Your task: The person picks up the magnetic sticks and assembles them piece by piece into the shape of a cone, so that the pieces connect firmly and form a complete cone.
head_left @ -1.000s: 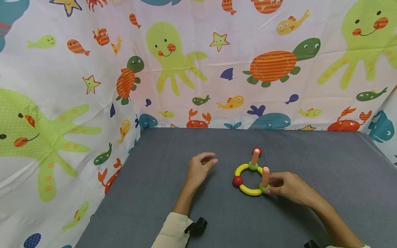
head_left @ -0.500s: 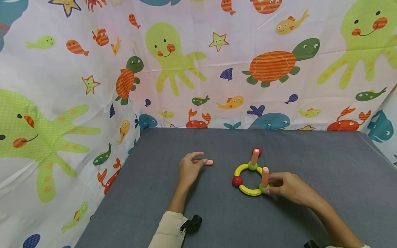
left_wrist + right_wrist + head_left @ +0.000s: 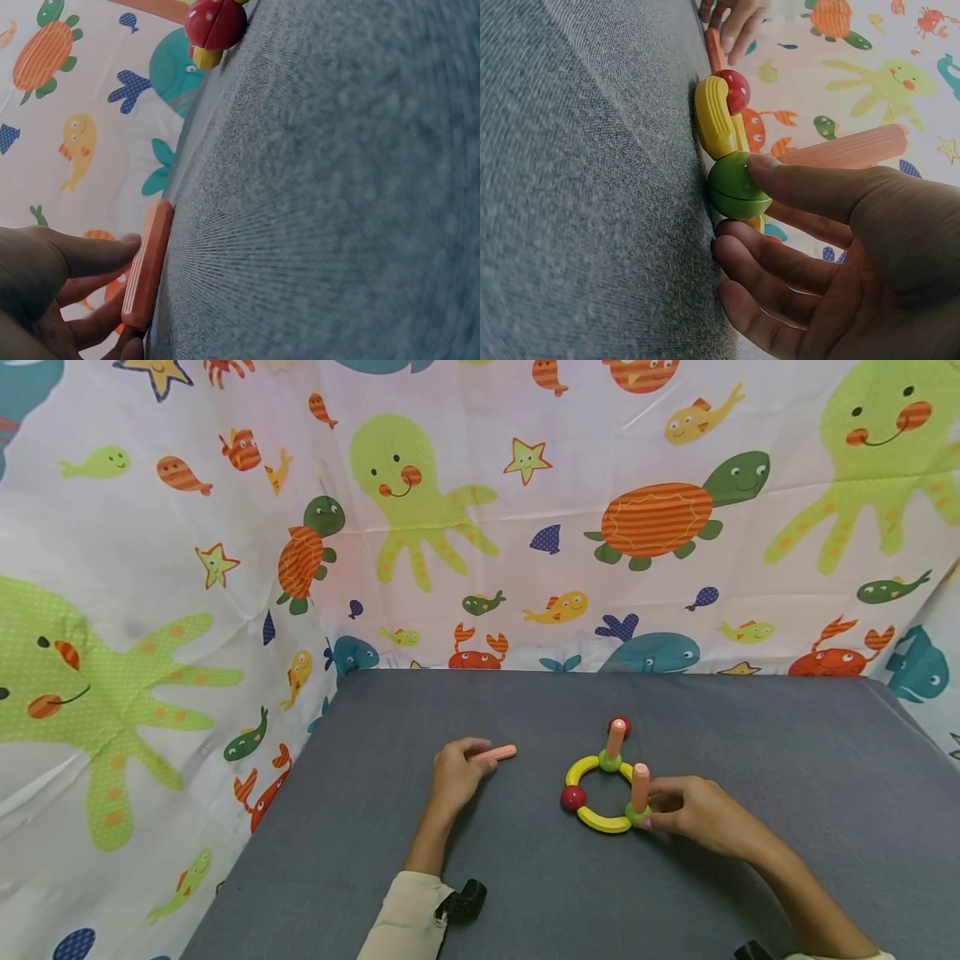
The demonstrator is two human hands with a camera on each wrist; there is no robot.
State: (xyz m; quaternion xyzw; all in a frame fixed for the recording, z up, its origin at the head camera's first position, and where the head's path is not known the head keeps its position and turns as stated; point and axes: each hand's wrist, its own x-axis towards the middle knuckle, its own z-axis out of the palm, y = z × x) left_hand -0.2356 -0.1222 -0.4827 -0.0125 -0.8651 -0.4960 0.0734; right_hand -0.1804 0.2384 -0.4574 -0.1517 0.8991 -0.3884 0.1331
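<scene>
My left hand [image 3: 454, 777] pinches a salmon-coloured ridged stick [image 3: 148, 262] between thumb and fingers, low over the grey table. One end of it sticks out to the right of the fingers in the head view. To the right, yellow curved pieces [image 3: 603, 822], green balls and a red ball [image 3: 573, 797] join into a ring lying on the table. Two salmon sticks stand up from its green balls, a near one [image 3: 640, 787] and a far one [image 3: 615, 739]. With thumb and fingertips my right hand [image 3: 701, 812] holds the near green ball [image 3: 736, 187] at the ring's right side.
Another red ball [image 3: 624, 725] shows behind the far upright stick, partly hidden by it. The grey cloth-covered table [image 3: 360, 827] ends at a hanging sheet [image 3: 450, 510] printed with sea animals at the back and left.
My left hand has moved slightly left and down onto the loose stick, which it now pinches and has tilted a little. The right hand and the ring have stayed put.
</scene>
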